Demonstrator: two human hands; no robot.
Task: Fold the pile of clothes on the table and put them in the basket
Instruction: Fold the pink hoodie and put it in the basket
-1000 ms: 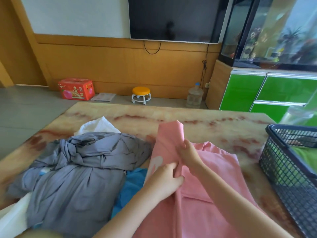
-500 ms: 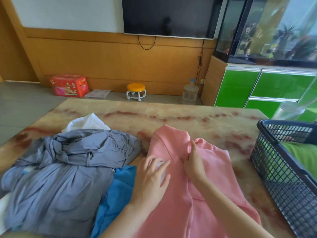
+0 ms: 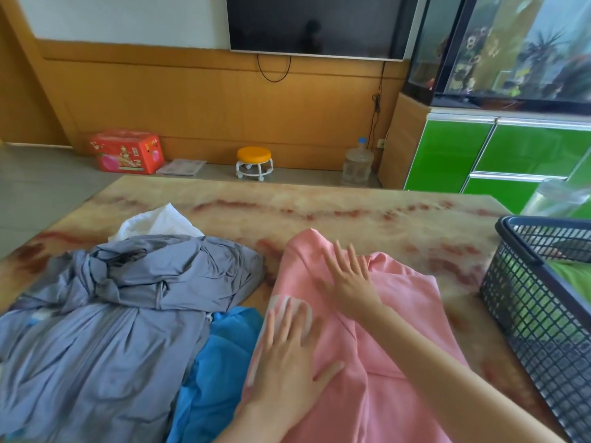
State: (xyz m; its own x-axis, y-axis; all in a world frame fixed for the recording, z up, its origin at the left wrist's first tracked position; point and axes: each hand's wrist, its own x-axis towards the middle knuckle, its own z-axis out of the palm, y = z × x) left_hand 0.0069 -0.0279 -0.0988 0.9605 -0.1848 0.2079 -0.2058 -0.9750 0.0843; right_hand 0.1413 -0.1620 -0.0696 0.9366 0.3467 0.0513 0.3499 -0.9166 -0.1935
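Note:
A pink garment [image 3: 403, 318] lies spread on the marbled table [image 3: 351, 215] in front of me. My left hand [image 3: 287, 350] presses flat on its left part with straight fingers. My right hand [image 3: 348, 279] lies flat higher up on the same garment, fingers spread. To the left sits a pile: a crumpled grey garment [image 3: 128, 302], a blue one [image 3: 220, 359] under its edge and a white one [image 3: 160, 222] behind. A dark mesh basket [image 3: 537, 302] stands at the table's right edge with something green [image 3: 572, 276] inside.
Beyond the table's far edge, on the floor, stand a red box [image 3: 128, 151], a small orange stool [image 3: 254, 161] and a water jug [image 3: 358, 161]. A green cabinet [image 3: 486, 161] with an aquarium on top is at the right.
Both hands let go of the pink fold they pinched and laid it down; they now lie flat on the garment with fingers straight, the right hand further up.

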